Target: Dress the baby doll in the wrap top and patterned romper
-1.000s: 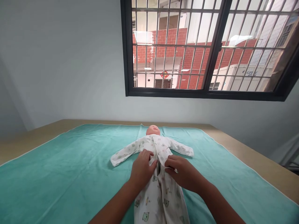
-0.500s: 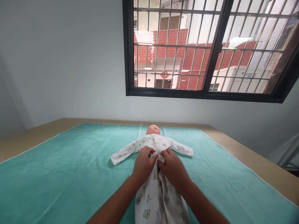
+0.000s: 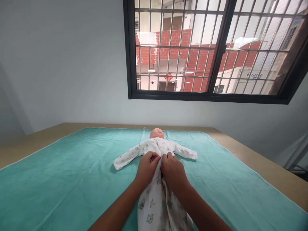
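Observation:
A baby doll point(image 3: 157, 133) lies on its back, head toward the wall, dressed in a white onesie point(image 3: 151, 205) printed with small animals. Its long sleeves stretch out to both sides. At the middle of the front opening, my left hand point(image 3: 147, 165) pinches one edge of the fabric between thumb and fingers. Right beside it, my right hand point(image 3: 173, 170) is closed on the other edge, knuckles up. Below my hands the front parts in a narrow gap between the legs. My fingers hide whatever fastener may lie between them.
A teal cloth point(image 3: 79, 179) with a pale edge covers most of the wooden table point(image 3: 243, 150). Behind the table stands a grey wall point(image 3: 72, 64) with a barred, black-framed window point(image 3: 173, 95). Some metal framing point(image 3: 297, 160) shows at the far right.
My right hand has moved left and slightly up, closing the gap to my left hand. The two fabric edges are nearer each other. The view has shifted slightly.

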`<state>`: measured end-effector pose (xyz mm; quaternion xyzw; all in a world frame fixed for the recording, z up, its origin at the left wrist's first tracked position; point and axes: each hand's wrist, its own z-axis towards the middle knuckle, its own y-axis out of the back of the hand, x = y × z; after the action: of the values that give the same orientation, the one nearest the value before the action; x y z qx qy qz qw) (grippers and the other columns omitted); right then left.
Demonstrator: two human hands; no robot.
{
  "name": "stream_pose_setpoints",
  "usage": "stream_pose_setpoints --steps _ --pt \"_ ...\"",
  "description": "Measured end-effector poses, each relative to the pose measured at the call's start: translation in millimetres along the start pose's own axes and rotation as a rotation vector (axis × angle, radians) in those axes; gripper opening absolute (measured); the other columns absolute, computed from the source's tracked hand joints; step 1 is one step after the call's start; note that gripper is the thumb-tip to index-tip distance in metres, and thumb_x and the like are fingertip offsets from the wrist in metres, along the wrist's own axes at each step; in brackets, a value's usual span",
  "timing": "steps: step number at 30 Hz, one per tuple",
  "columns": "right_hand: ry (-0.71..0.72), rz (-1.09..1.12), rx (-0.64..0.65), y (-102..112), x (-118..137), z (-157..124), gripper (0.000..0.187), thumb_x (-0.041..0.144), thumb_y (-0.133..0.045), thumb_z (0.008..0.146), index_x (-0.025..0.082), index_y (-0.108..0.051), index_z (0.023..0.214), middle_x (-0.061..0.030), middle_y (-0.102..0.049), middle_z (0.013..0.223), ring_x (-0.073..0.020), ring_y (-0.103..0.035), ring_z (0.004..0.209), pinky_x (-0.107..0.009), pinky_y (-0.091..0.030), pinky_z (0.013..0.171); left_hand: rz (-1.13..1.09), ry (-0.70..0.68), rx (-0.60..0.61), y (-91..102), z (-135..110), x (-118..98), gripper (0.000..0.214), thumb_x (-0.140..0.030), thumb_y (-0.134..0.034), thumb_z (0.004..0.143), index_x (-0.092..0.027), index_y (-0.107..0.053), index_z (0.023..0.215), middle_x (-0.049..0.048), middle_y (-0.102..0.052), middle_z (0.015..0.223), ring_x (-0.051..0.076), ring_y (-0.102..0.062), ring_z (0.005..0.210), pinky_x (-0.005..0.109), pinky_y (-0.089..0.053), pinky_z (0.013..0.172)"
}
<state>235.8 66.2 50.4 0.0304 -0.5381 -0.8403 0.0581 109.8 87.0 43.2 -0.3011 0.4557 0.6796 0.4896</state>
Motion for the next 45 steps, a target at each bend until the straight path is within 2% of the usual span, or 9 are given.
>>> stream_pose_setpoints --steps 3,6,10,13,19,24,30,37,45 --pt "-0.014 0.189 -0.047 -4 -7 2 0.012 0.011 -0.049 0.084 0.017 -0.057 0.078 -0.0080 -0.063 0.081 -0.0181 -0.057 0.069 -0.028 -0.028 0.053 -0.063 0.026 0.012 1.2 -1 1 0.017 -0.033 -0.058 0.083 -0.019 -0.067 0.080 0.0002 -0.068 0.076 0.017 -0.059 0.073 0.027 -0.043 0.068" --pt "-0.127 0.642 -0.056 -7 -18 5 0.010 0.018 -0.052 0.079 0.019 -0.052 0.069 -0.0002 -0.059 0.065 -0.0132 -0.053 0.059 -0.025 -0.033 0.054 -0.122 0.051 0.011 3.3 -1 1 0.020 -0.037 -0.057 0.084 -0.019 -0.067 0.082 0.0004 -0.069 0.078 0.018 -0.060 0.076 0.027 -0.044 0.070" --pt "-0.393 1.275 0.153 -7 -31 9 0.006 0.026 -0.052 0.071 0.021 -0.052 0.075 0.0061 -0.052 0.050 -0.0092 -0.043 0.042 -0.021 -0.028 0.041 -0.136 0.063 0.041 2.8 3 -6 0.020 -0.037 -0.059 0.082 -0.018 -0.067 0.082 0.0007 -0.070 0.078 0.017 -0.060 0.075 0.026 -0.045 0.069" --pt "-0.475 1.471 0.248 -3 -35 9 0.017 0.029 -0.055 0.067 0.019 -0.056 0.081 0.0078 -0.050 0.046 -0.0068 -0.035 0.038 -0.019 -0.019 0.037 -0.109 0.066 0.075 -0.8 6 -11 0.018 -0.034 -0.060 0.080 -0.018 -0.067 0.077 0.0006 -0.070 0.075 0.016 -0.060 0.071 0.025 -0.043 0.066" --pt "-0.391 1.461 0.229 -5 -35 5 0.029 0.030 -0.063 0.068 0.015 -0.063 0.093 0.0048 -0.056 0.053 -0.0079 -0.046 0.046 -0.018 -0.030 0.042 -0.360 0.223 0.212 -5.7 11 -5 0.017 -0.034 -0.062 0.079 -0.017 -0.064 0.075 -0.0027 -0.060 0.062 0.010 -0.051 0.056 0.021 -0.039 0.053" --pt "-0.261 1.428 0.189 -11 -36 4 0.033 0.030 -0.066 0.071 0.013 -0.066 0.099 0.0023 -0.061 0.061 -0.0106 -0.054 0.055 -0.023 -0.043 0.054 -0.403 0.235 0.220 -3.1 11 0 0.019 -0.036 -0.066 0.077 -0.017 -0.063 0.076 -0.0027 -0.060 0.062 0.009 -0.051 0.056 0.021 -0.040 0.054" --pt "-0.167 1.442 0.228 -7 -32 1 0.030 0.031 -0.065 0.073 0.015 -0.067 0.098 0.0021 -0.063 0.064 -0.0107 -0.054 0.055 -0.023 -0.041 0.053 -0.404 0.234 0.201 -4.5 9 1 0.020 -0.036 -0.068 0.076 -0.018 -0.060 0.081 -0.0028 -0.060 0.065 0.010 -0.054 0.057 0.021 -0.041 0.053" --pt "-0.125 1.298 0.162 -8 -26 -6 0.028 0.024 -0.063 0.072 0.018 -0.066 0.099 0.0026 -0.064 0.067 -0.0117 -0.055 0.061 -0.022 -0.042 0.054 -0.317 0.180 0.122 -10.3 5 11 0.016 -0.022 -0.064 0.075 -0.020 -0.058 0.090 -0.0043 -0.058 0.069 0.011 -0.055 0.062 0.020 -0.041 0.054" --pt "-0.200 1.466 0.228 -6 -26 -4 0.031 0.032 -0.060 0.076 0.017 -0.066 0.102 0.0059 -0.054 0.058 -0.0099 -0.045 0.050 -0.022 -0.034 0.046 -0.462 0.189 0.164 -7.3 3 11 0.020 -0.023 -0.065 0.076 -0.018 -0.060 0.094 -0.0009 -0.061 0.077 0.011 -0.058 0.069 0.021 -0.045 0.060"
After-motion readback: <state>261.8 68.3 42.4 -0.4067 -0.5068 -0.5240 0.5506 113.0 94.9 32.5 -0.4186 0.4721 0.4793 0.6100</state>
